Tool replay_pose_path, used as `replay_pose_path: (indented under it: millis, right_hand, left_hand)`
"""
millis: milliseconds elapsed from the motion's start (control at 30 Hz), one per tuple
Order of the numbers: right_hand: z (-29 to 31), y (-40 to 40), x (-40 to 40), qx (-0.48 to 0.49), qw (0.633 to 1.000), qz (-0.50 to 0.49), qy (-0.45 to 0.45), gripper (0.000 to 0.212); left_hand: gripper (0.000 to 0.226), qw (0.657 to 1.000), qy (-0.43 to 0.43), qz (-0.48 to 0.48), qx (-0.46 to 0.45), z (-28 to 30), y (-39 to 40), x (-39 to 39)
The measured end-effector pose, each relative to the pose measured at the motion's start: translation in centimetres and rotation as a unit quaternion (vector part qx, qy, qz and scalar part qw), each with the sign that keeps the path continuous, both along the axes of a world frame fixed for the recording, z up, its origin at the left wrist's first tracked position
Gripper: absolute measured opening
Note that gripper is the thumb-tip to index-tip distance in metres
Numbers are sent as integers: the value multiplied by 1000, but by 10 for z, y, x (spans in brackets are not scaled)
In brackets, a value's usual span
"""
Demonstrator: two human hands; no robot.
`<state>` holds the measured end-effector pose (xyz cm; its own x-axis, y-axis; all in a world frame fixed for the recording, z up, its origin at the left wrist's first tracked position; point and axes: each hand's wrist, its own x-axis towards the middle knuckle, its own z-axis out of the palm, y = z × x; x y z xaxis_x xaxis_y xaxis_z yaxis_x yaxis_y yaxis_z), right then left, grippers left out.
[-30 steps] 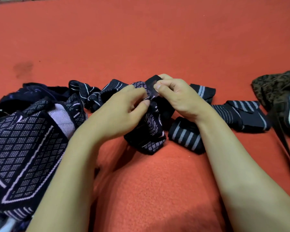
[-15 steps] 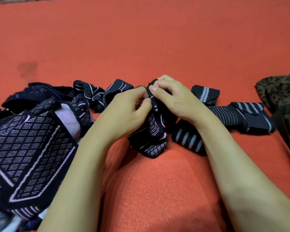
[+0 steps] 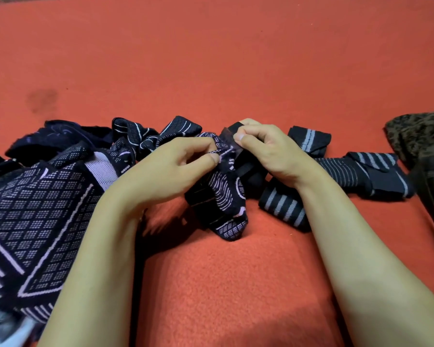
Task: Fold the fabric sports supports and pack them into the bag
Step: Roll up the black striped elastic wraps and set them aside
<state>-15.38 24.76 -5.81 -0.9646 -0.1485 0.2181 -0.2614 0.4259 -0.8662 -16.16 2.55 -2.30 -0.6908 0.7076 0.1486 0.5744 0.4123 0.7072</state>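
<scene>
Folding is under way: left hand (image 3: 176, 166) and right hand (image 3: 268, 151) both pinch the patterned support (image 3: 223, 196) above the red blanket (image 3: 211, 71); next, probably flatten it and fold

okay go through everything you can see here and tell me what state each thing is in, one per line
Left hand: pinching the patterned support.
Right hand: pinching the same support's top edge.
Patterned support: held up, crumpled, unfolded.
Striped supports: folded, lying on the red blanket.
Support pile: unfolded, heaped at left.
Bag: at right edge, opening not visible.
</scene>
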Motion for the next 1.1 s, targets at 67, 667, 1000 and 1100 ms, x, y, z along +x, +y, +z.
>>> replay_pose_path:
  millis: [67, 667, 1000, 1100]
  right_hand:
    - [-1, 1, 0, -6, 1000, 3, -4, 44]
    - [5, -19, -1, 141, 989, -32, 36, 42]
    - [-9, -3, -10, 149, 986, -17, 70, 29]
    - [-14, 2, -11, 167, 985, 4, 52, 33]
  left_hand:
    - [35, 1000, -17, -13, 3, 4, -4, 1]
    - [34, 992, 52, 109, -27, -10, 13, -3]
    - [34, 999, 6, 42, -25, -9, -1, -6]
    - [36, 999, -8, 22, -37, -3, -7, -3]
